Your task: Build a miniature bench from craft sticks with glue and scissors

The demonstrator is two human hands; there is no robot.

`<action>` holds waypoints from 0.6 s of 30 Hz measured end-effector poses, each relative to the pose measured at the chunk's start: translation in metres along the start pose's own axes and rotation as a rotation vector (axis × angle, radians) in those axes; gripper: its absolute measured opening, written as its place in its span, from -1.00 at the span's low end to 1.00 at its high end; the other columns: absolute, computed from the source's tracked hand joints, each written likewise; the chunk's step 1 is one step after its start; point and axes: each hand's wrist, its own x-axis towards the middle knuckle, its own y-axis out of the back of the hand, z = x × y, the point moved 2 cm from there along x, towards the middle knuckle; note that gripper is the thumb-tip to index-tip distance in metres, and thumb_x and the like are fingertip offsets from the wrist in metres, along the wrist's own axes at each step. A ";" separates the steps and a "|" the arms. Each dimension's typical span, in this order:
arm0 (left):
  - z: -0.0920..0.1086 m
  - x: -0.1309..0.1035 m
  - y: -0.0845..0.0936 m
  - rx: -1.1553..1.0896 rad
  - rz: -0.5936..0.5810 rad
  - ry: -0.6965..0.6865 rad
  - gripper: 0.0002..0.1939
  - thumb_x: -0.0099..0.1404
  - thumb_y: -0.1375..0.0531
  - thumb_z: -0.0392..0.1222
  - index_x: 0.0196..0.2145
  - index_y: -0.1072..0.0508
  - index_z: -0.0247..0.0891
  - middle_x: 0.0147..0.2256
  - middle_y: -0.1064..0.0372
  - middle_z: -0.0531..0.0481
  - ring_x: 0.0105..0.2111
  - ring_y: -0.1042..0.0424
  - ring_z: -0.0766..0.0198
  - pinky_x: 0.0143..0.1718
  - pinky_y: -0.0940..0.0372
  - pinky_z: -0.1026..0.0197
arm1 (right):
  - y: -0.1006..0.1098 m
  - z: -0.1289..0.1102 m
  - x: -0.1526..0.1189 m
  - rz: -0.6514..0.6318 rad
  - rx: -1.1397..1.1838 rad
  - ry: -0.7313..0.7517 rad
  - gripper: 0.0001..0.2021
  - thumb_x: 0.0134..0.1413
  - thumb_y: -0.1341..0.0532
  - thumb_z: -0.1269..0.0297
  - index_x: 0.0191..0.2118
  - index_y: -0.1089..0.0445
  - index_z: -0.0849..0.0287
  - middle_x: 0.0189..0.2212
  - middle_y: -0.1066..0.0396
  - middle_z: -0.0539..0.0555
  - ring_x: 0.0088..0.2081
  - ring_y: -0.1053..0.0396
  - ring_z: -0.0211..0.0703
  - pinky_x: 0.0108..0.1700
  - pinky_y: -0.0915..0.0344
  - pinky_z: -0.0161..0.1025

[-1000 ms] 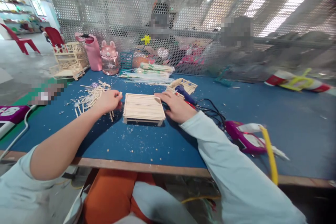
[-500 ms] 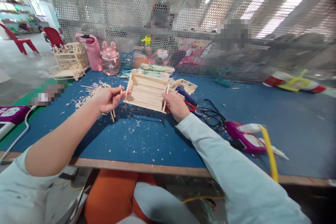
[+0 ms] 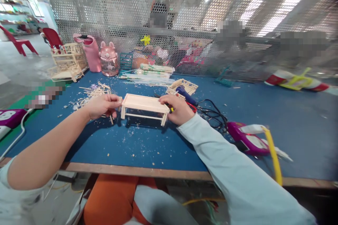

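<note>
A miniature table [image 3: 142, 102] made of thin wooden sticks is upright, legs down, in front of me. I cannot tell whether its legs touch the blue worktop. My right hand [image 3: 179, 109] is closed on its right end, thumb and fingers at the top edge and corner. At the opposite end, my left hand [image 3: 104, 106] is closed in a pinch, its fingertips against or just beside the corner. A short wooden stick [image 3: 120, 104] shows between those fingertips, partly hidden. Behind my right hand, a small yellow part of a tool [image 3: 171, 110] peeks out.
Loose sticks [image 3: 97, 91] and scraps lie behind my left hand. A blue glue gun [image 3: 185, 93] with black cable rests beside a stick frame [image 3: 188, 86]. Bagged sticks [image 3: 155, 74], a pink bottle [image 3: 92, 54] and a purple device [image 3: 248, 139] stand around the worktop [image 3: 148, 147].
The miniature table has come down and turned from its underside showing to legs down. My right hand moved down with it, and my left hand went lower and slightly left.
</note>
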 end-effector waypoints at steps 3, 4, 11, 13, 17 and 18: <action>-0.005 -0.006 0.004 0.073 -0.017 -0.011 -0.84 0.03 -0.31 -0.16 -0.50 -0.45 -0.30 -0.69 -0.29 0.07 -0.72 -0.29 0.42 -0.78 -0.01 0.48 | 0.000 -0.001 -0.001 -0.096 -0.077 0.082 -0.78 -0.23 -0.12 0.53 -0.36 -0.24 0.14 -0.28 -0.37 0.15 -0.23 -0.35 -0.13 -0.30 -0.34 -0.22; -0.005 -0.007 0.006 0.064 -0.003 -0.021 -0.84 0.03 -0.30 -0.15 -0.49 -0.46 -0.30 -0.68 -0.30 0.06 -0.70 -0.31 0.41 -0.76 -0.04 0.48 | 0.000 -0.002 -0.001 -0.128 -0.111 0.089 -0.78 -0.24 -0.10 0.55 -0.38 -0.24 0.14 -0.29 -0.36 0.15 -0.23 -0.34 -0.13 -0.29 -0.34 -0.22; -0.008 -0.012 0.001 0.113 -0.133 0.111 -0.79 0.00 -0.31 -0.10 -0.47 -0.48 -0.31 -0.58 -0.38 0.00 -0.61 -0.38 0.38 -0.66 -0.15 0.44 | 0.004 -0.013 0.000 -0.149 -0.115 0.118 -0.82 -0.16 -0.06 0.58 -0.51 -0.26 0.14 -0.37 -0.34 0.10 -0.31 -0.35 -0.21 -0.32 -0.34 -0.30; -0.008 -0.013 -0.001 0.123 -0.075 0.114 -0.76 0.00 -0.31 -0.07 -0.48 -0.46 -0.31 -0.53 -0.41 -0.02 -0.62 -0.36 0.40 -0.68 -0.11 0.44 | 0.005 -0.017 0.000 -0.175 -0.114 0.106 -0.82 -0.18 -0.06 0.58 -0.50 -0.28 0.14 -0.36 -0.35 0.10 -0.32 -0.36 -0.21 -0.32 -0.33 -0.30; -0.006 -0.008 0.003 0.086 0.185 0.055 -0.74 0.05 -0.27 -0.04 -0.40 -0.43 -0.29 -0.39 -0.46 -0.04 -0.67 -0.27 0.47 -0.71 -0.02 0.44 | 0.010 -0.027 0.000 -0.156 -0.105 0.064 -0.72 -0.29 -0.02 0.61 -0.42 -0.33 0.15 -0.38 -0.38 0.08 -0.41 -0.34 -0.24 -0.38 -0.31 -0.31; -0.005 -0.006 0.003 0.091 0.209 0.044 -0.75 0.06 -0.25 -0.05 -0.39 -0.43 -0.29 -0.38 -0.46 -0.04 -0.68 -0.26 0.47 -0.71 0.00 0.43 | 0.013 -0.028 0.001 -0.094 -0.106 0.038 -0.70 -0.28 -0.03 0.60 -0.39 -0.34 0.15 -0.38 -0.39 0.08 -0.44 -0.33 -0.24 -0.41 -0.30 -0.30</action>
